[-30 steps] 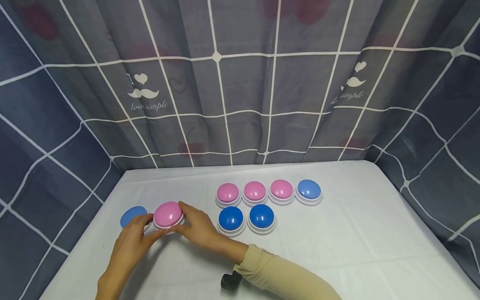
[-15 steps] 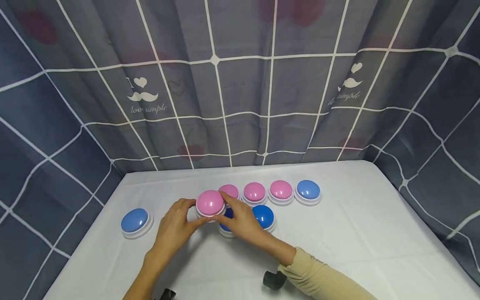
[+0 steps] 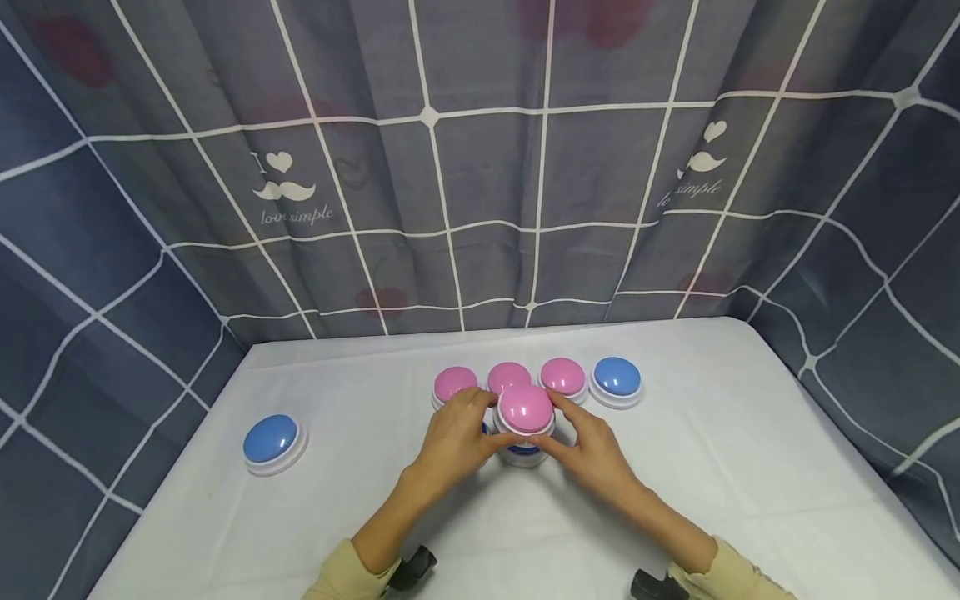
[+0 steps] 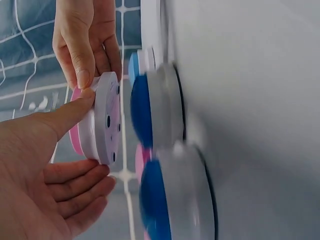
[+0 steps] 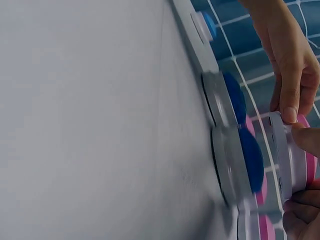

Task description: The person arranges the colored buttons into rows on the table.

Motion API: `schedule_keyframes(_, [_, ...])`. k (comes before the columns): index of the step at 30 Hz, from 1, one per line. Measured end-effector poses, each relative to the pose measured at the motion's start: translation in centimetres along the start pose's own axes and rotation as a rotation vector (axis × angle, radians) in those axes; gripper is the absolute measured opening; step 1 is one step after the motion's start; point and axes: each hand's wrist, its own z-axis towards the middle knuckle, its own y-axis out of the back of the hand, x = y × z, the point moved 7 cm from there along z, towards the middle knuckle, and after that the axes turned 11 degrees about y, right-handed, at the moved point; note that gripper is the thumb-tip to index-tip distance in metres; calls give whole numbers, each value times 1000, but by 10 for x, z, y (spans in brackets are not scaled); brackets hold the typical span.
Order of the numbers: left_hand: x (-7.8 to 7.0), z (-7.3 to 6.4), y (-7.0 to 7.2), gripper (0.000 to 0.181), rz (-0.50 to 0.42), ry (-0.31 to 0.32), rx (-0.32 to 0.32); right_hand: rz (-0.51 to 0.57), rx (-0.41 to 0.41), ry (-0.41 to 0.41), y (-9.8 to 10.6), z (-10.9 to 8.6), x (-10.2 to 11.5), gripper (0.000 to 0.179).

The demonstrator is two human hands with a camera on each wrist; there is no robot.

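Between them my two hands hold a pink push button (image 3: 526, 408) with a white round base, lifted off the table. My left hand (image 3: 456, 437) grips its left side with thumb and fingers, and my right hand (image 3: 595, 446) grips its right side. The underside (image 4: 114, 122) of the held button shows in the left wrist view, clear of the table. Below it two dark blue buttons stand side by side; in the right wrist view one blue button (image 5: 251, 160) is in front of the other blue button (image 5: 234, 99). In the head view the hands and held button largely hide both.
Behind the hands runs a row: pink buttons (image 3: 455, 383) and a light blue button (image 3: 617, 377) at its right end. Another blue button (image 3: 272, 440) stands alone at the left on the white-covered table (image 3: 720, 433). A checked grey curtain (image 3: 487, 183) encloses the back and sides.
Both hands have carried the pink button from beside the lone blue button at the left, rightward to above the right dark blue button. The other buttons have stayed in place.
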Motion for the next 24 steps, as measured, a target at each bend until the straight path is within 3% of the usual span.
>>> schedule_keyframes(7, [-28, 12, -31, 63, 61, -32, 59, -65, -19, -44, 29, -18, -21, 68])
schedule_keyframes(16, [-57, 21, -62, 61, 155, -146, 74, -135, -29, -67, 54, -36, -36, 66])
schedule_keyframes(24, [-65, 24, -77, 64, 194, -178, 72, -179, -12, -92, 59, -41, -47, 67])
